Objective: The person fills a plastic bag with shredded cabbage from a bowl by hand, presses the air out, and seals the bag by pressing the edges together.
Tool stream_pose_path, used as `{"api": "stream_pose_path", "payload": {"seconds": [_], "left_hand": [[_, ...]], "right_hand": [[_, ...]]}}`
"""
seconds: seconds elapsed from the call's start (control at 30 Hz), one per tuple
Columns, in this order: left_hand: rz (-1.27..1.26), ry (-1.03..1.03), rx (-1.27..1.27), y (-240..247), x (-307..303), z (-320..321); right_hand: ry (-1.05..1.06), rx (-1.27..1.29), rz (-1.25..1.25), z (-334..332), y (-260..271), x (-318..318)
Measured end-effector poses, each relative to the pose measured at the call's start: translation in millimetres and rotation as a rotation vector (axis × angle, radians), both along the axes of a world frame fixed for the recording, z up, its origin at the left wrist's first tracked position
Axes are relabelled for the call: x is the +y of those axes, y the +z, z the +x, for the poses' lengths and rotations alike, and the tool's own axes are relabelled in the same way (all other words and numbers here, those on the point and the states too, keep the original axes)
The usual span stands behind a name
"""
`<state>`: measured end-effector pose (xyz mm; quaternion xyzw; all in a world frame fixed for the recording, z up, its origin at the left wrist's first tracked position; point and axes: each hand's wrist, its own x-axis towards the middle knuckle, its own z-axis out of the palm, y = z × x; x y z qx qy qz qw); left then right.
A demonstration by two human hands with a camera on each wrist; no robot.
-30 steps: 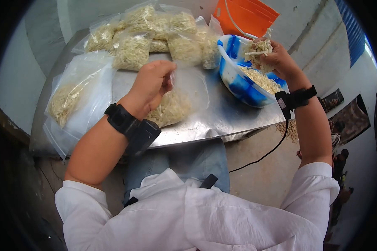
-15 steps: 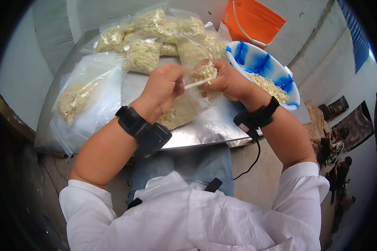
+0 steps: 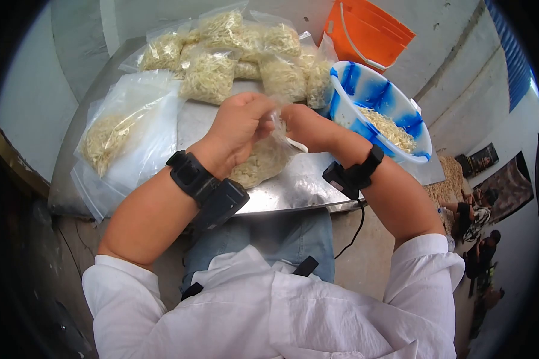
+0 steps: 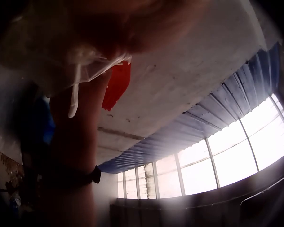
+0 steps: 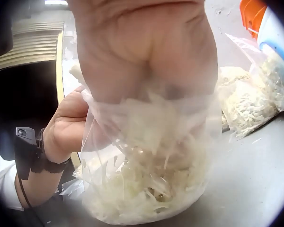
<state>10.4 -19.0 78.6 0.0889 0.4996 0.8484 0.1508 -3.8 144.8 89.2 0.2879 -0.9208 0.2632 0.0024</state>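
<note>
Far left, a stack of clear bags (image 3: 153, 143) lay flat. Then my left hand (image 3: 236, 122) pinched the top of a see-through bag (image 3: 262, 163), near the shiny table (image 3: 308, 186)'s front edge. My right hand (image 3: 311, 127) reached into it; I couldn't tell if those fingers held shreds (image 5: 142, 189). Right of that sat a blue-and-white bowl (image 3: 348, 113).

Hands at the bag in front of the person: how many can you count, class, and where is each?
2. The left hand grips the bag near its top; the right hand reaches into its mouth, fingers mostly hidden.
</note>
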Motion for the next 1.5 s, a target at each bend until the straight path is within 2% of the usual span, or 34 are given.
{"api": "stream_pose_path", "payload": {"seconds": [0.07, 0.1, 0.17, 0.2, 0.27, 0.3, 0.47, 0.5, 0.53, 0.6, 0.63, 0.7, 0.73, 0.8, 0.83, 0.9, 1.03, 1.1, 1.23, 1.3, 1.43, 1.5], "left_hand": [[-0.001, -0.012, 0.009, 0, -1, -2], [-0.016, -0.005, 0.021, 1, -2, -2], [-0.03, 0.0, 0.032, 5, -3, -3], [-0.013, -0.016, 0.061, 7, -4, -3], [0.006, -0.029, 0.089, 15, -6, -5], [0.02, -0.012, 0.107, 20, -7, -6], [0.067, 0.002, 0.203, 44, -18, -15], [0.067, -0.003, 0.214, 44, -19, -16], [0.068, -0.008, 0.227, 44, -20, -17], [0.028, -0.007, 0.186, 38, -21, -21], [-0.011, -0.006, 0.147, 34, -21, -23], [-0.001, -0.002, 0.134, 29, -24, -27], [0.003, 0.002, 0.119, 27, -26, -29], [-0.008, 0.01, 0.133, 28, -32, -29], [-0.022, 0.013, 0.149, 29, -34, -29], [-0.02, 0.016, 0.147, 29, -36, -30], [-0.004, 0.019, 0.143, 27, -40, -32], [0.011, 0.013, 0.132, 24, -41, -34], [0.024, 0.005, 0.127, 24, -40, -34], [0.026, 0.007, 0.124, 25, -40, -33], [0.058, -0.011, 0.13, 22, -39, -37], [0.087, -0.023, 0.129, 19, -39, -39]], "right_hand": [[0.087, -0.009, 0.194, -14, -5, 1], [0.086, -0.01, 0.194, -19, -5, 2], [0.329, 0.095, 0.393, -29, -4, 6], [0.329, 0.094, 0.393, -33, 2, 4], [0.395, -0.022, 0.529, -39, 14, 2], [0.411, 0.033, 0.742, -24, 43, -11], [0.494, 0.127, 0.812, -40, 97, -9], [0.354, 0.015, 0.884, -37, 106, -15], [0.355, 0.014, 0.885, -44, 102, -12], [0.643, 0.125, 0.922, -54, 93, -11], [0.643, 0.125, 0.924, -53, 91, -14], [0.161, -0.161, 0.841, -44, 86, -26], [0.166, -0.162, 0.846, -35, 92, -32], [0.0, -0.285, 0.68, -20, 106, -43], [0.004, -0.285, 0.68, -23, 104, -42], [0.099, -0.225, 0.491, -30, 101, -39], [0.036, -0.166, 0.562, -31, 102, -43], [0.183, 0.115, 0.538, -34, 97, -39], [0.194, 0.084, 0.47, -30, 102, -37], [0.095, -0.191, 0.246, -26, 108, -39], [0.145, -0.049, 0.18, -26, 107, -35], [0.002, -0.102, 0.273, -22, 111, -34]]}}
